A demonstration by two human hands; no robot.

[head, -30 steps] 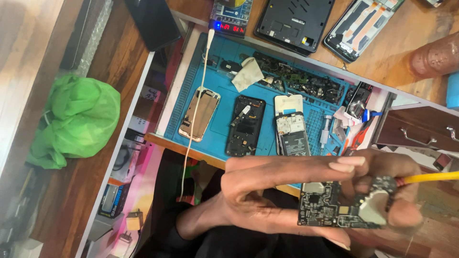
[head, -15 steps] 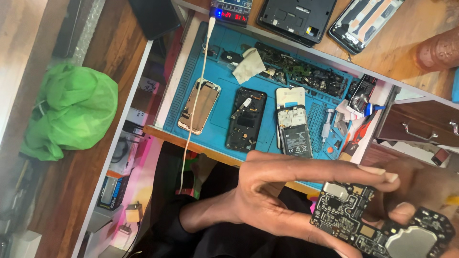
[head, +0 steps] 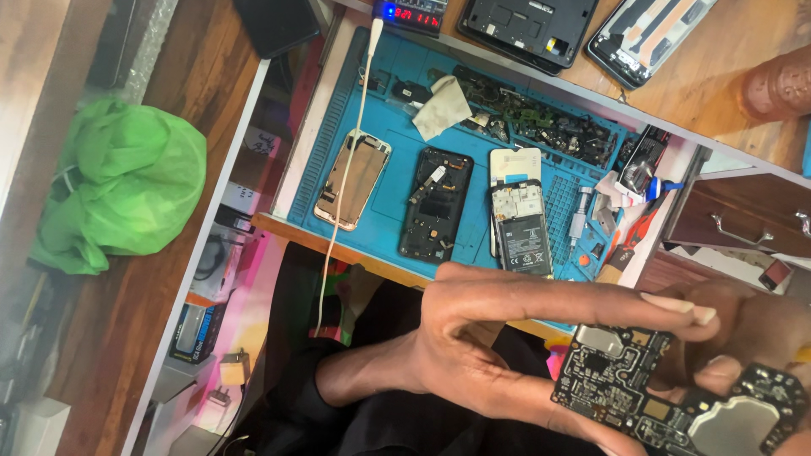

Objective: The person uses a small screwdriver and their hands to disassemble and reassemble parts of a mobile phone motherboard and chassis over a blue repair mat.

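A black phone circuit board [head: 625, 393] with a metal shield at its right end is held low in the view, above my lap. My left hand [head: 498, 338] reaches in from the lower left and pinches the board's left end, long fingers on top and thumb underneath. My right hand [head: 760, 325] sits at the right edge, partly cut off, with its fingers behind and around the board's right end. Both hands are in front of the near edge of the blue work mat [head: 389, 211].
On the mat lie a gold phone [head: 352, 179] with a white cable [head: 351, 152], a black opened phone [head: 436, 205], another opened phone [head: 522, 228], and small tools [head: 625, 219]. A green bag [head: 118, 186] lies left. A wooden drawer [head: 743, 224] is at right.
The board and both hands have dropped lower and to the right in the view. The yellow tool seen beside my right hand a second ago is out of sight.
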